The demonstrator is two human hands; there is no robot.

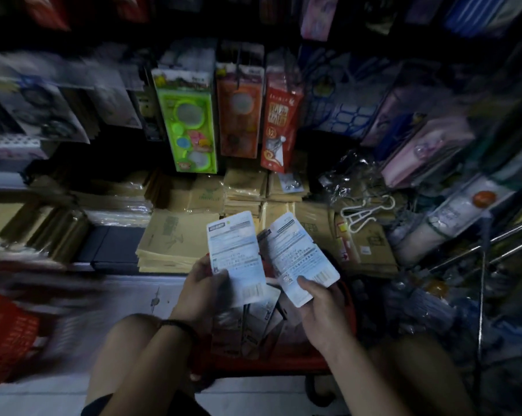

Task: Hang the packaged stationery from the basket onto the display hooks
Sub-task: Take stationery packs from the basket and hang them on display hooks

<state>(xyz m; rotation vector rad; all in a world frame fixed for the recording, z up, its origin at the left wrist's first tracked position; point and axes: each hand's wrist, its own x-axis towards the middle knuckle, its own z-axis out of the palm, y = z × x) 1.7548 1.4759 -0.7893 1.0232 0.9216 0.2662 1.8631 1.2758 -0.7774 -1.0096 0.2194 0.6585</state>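
My left hand (204,288) grips a white printed stationery pack (235,253) by its lower left edge, back side up. My right hand (319,307) holds a second, similar pack (301,259) by its lower end, thumb on top. Both packs are held side by side above a red basket (348,298), whose inside holds more flat packs (250,322). Hanging packaged goods fill the display above: a green pack (187,121), an orange pack (238,109) and a red pack (279,121). The hooks themselves are hidden in the dark.
Stacks of brown envelopes (169,238) lie on a low shelf ahead. A white plastic hanger (364,211) rests on crumpled wrapping to the right. Another red basket (4,328) stands at the left. Metal rods (493,244) and hanging packs crowd the right side.
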